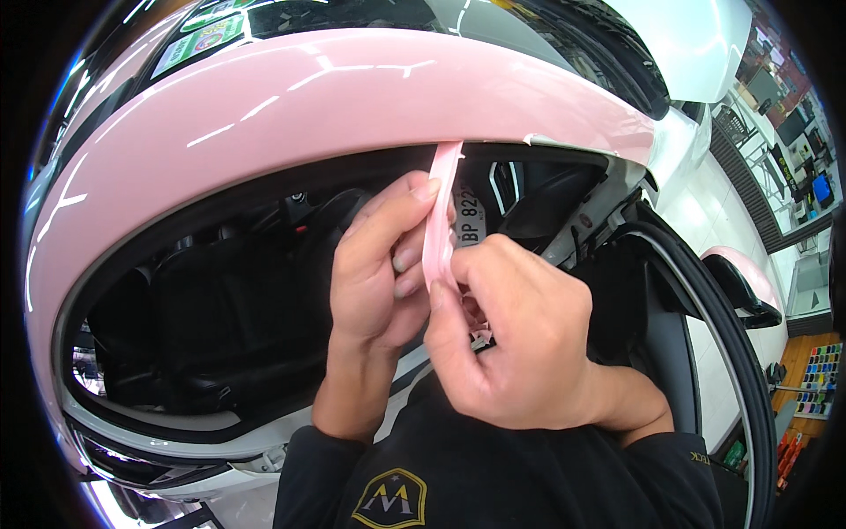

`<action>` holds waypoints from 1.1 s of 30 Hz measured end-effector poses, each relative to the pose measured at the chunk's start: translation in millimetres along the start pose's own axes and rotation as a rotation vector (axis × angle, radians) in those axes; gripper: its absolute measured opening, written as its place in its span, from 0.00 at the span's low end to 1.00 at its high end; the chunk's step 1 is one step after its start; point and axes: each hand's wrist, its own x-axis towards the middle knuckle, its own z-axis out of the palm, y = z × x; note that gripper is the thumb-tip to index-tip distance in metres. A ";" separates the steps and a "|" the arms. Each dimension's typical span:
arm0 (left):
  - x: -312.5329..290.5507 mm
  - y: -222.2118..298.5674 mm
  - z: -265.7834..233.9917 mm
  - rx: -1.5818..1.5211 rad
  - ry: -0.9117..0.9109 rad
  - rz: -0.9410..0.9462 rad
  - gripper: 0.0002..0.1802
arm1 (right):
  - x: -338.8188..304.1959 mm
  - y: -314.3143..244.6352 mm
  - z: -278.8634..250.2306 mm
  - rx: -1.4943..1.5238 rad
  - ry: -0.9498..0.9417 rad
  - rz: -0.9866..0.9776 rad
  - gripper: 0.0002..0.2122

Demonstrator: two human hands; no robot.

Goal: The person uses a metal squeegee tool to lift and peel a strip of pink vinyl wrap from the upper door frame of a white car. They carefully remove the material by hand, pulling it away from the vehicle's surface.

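Note:
A narrow strip of glossy pink film (439, 216) hangs from the lower edge of the car's pink roof rail (352, 97). My left hand (374, 264) pinches it partway down, thumb across its front and fingers curled behind. Lower on the strip, my right hand (520, 331) grips it between thumb and bent forefinger. The strip's far end still joins the film along the roof edge. A curled bit of pink film shows under my right hand. Near the top of the door opening, a small tag of film (532, 139) sticks up from the edge.
Below the roof edge lies the open doorway with a black seat (220, 300) inside. An opened car door (705, 282) stands at the right, with a pink and black side mirror (745, 286) beyond it. The windshield (564, 35) is at the top, and a rack of colored items (820, 379) stands far right.

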 end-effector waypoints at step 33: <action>-170.3 37.0 -21.5 0.362 0.310 0.386 0.14 | 33.0 -52.2 86.4 0.590 -0.171 -0.005 0.12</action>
